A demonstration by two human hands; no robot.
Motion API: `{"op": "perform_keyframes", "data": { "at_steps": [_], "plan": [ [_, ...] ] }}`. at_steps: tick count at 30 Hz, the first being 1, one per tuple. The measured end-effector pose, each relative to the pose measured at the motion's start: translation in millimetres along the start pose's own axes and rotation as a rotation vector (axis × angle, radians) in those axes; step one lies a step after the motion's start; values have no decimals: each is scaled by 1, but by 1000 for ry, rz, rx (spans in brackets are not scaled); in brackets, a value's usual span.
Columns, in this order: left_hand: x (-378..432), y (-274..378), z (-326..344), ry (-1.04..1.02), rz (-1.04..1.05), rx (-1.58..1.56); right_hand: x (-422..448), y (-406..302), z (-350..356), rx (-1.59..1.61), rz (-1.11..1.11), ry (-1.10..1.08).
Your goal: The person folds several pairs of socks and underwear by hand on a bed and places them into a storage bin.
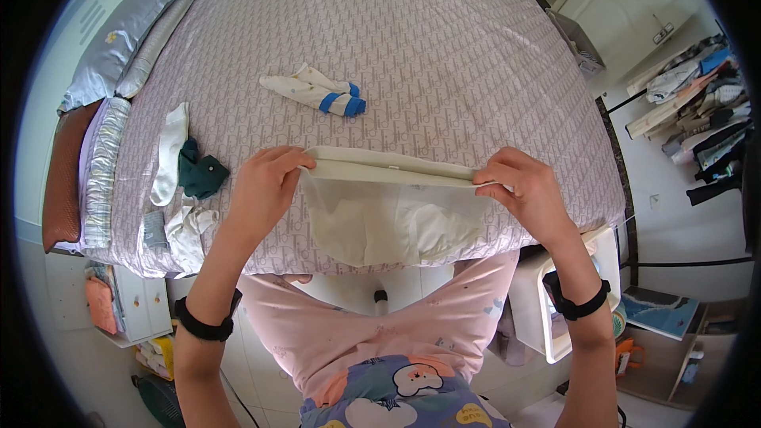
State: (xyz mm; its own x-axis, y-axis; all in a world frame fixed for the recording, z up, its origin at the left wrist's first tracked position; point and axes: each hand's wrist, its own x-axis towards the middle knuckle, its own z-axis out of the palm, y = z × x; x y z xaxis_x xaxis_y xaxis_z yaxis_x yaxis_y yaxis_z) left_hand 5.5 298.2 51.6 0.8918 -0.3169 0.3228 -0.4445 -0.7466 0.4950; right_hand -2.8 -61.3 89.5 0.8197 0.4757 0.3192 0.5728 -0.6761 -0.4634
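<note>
My left hand (266, 184) and my right hand (526, 190) pinch the two ends of the waistband on a thin off-white undergarment (357, 220). The waistband is stretched nearly level between them, its opening parted and a small tag inside. Below it the sheer fabric hangs over the front edge of the bed (440, 59). Beyond lies a white piece of clothing (306, 89) with blue striped cuffs. Left of my left hand are a white sock (170, 154), a dark green folded cloth item (201, 172), a crumpled white cloth item (189, 235) and a small grey folded one (156, 230).
Pillows (131, 35) and folded bedding (104, 172) line the bed's left end. A white plastic basket (550, 342) stands near my right forearm. Clothes (707, 107) hang at the right, above a shelf unit (660, 368). A white drawer cabinet (142, 309) stands at lower left.
</note>
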Motion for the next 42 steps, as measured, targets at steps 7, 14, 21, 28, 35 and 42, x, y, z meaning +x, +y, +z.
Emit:
{"op": "perform_keyframes", "data": {
  "at_steps": [7, 14, 21, 28, 35, 42],
  "plan": [
    [-12, 10, -2, 133, 86, 115, -14, -6, -1, -94, -19, 62],
    [-20, 10, 8, 132, 215, 199, -25, -9, -9, -81, -53, 84],
    [-30, 30, -7, 185, -103, -227, -29, -27, -20, 99, 212, 82],
    [-41, 38, -36, 55, -234, -851, -38, -34, -43, 172, 69, 17],
    [11, 14, -21, -126, -490, -823, 2, 11, -26, 616, 437, 17],
    [49, -83, 89, 114, -338, -350, 48, 87, 61, 215, 506, -68]
  ]
}}
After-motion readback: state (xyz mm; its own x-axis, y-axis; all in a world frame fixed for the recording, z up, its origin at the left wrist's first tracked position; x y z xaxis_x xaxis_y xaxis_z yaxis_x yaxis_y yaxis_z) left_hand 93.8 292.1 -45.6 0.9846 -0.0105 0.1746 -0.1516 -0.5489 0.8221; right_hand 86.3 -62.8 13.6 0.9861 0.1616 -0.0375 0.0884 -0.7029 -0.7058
